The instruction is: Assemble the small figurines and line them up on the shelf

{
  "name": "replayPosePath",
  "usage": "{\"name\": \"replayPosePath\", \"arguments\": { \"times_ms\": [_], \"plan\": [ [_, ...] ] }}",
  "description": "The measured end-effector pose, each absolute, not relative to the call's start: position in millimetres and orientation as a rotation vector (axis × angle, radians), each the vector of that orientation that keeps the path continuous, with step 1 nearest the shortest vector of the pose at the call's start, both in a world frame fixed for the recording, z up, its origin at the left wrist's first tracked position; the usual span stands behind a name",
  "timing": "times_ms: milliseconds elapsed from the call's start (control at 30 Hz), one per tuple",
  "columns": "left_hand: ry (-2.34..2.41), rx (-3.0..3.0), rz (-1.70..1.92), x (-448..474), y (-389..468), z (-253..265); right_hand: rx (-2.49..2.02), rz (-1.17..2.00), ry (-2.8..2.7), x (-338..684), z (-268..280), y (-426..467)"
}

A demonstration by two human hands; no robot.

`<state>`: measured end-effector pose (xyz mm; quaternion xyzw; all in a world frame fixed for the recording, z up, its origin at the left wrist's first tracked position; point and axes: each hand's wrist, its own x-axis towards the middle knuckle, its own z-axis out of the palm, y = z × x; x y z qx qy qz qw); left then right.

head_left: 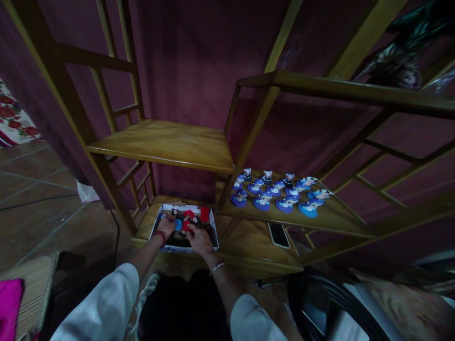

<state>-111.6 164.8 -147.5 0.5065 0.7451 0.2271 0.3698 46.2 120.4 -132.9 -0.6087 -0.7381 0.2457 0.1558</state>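
Note:
Both of my hands are inside a shallow white-rimmed cardboard box [213, 227] on the low shelf. Several small figurines with red round bases lie in it, among them a red-based figurine [204, 214] at the right. My left hand [166, 226], with a red beaded bracelet, has its fingers closed at the edge of a blue-based figurine [178, 225]. Close beside it, my right hand [200, 239], wearing a silver bangle, pinches a second red-based figurine [186, 226]. My fingers partly hide both pieces.
On the shelf to the right stand rows of purple- and blue-based figurines [263, 201]. Below them lies a phone [278, 235]. A wooden shelf board [170, 142] juts out above the box. A black rounded object [330, 303] is at lower right, a woven stool [35, 289] at lower left.

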Motion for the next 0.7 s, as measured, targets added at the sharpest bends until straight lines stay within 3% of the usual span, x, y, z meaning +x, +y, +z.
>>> {"name": "replayPosePath", "arguments": {
  "times_ms": [467, 700],
  "plan": [
    [1.580, 0.999, 0.751, -84.9, 146.1, -127.9, -1.352, 0.736, -2.007, 49.8, -133.3, 117.5],
    [1.500, 0.947, 0.794, -82.7, 139.2, -121.8, -1.423, 0.699, -1.929, 50.2, -130.8, 116.9]
  ]
}}
